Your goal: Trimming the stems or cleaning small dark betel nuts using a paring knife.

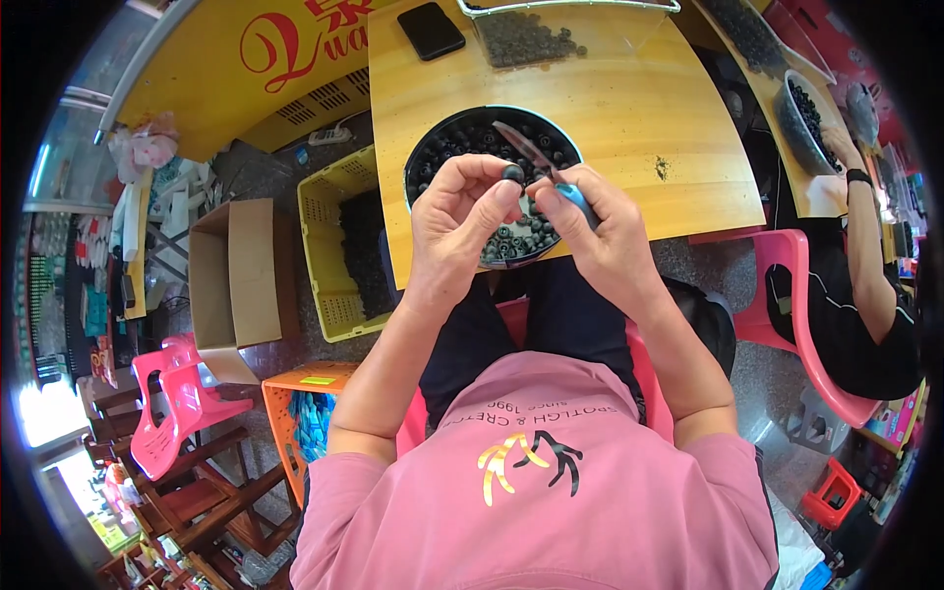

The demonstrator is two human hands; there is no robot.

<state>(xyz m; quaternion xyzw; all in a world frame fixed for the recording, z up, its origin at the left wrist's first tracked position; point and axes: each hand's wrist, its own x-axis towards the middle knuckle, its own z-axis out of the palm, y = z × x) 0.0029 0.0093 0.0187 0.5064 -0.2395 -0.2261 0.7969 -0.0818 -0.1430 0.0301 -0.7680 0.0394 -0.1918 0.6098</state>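
My left hand [454, 211] pinches a small dark round ball [512, 172], like a nut or fruit, between thumb and fingertips. In my right hand [605, 231] is a small knife [528, 147] with a blue handle, its blade pointing up and to the left. The two hands are close together, above a round dark-rimmed bowl [407, 177]. Many similar dark balls [521, 241] fill the bowl, some with pale spots or rings. My hands hide part of the bowl. Whether the blade touches the ball, I cannot tell.
On the wooden table [678, 128] lie a black phone [430, 30] and a clear tub [629, 34] of dark balls. A yellow crate [329, 305] and a cardboard box [236, 280] stand left. Rightward, another person's hand [841, 147] is at a grey bowl [795, 123].
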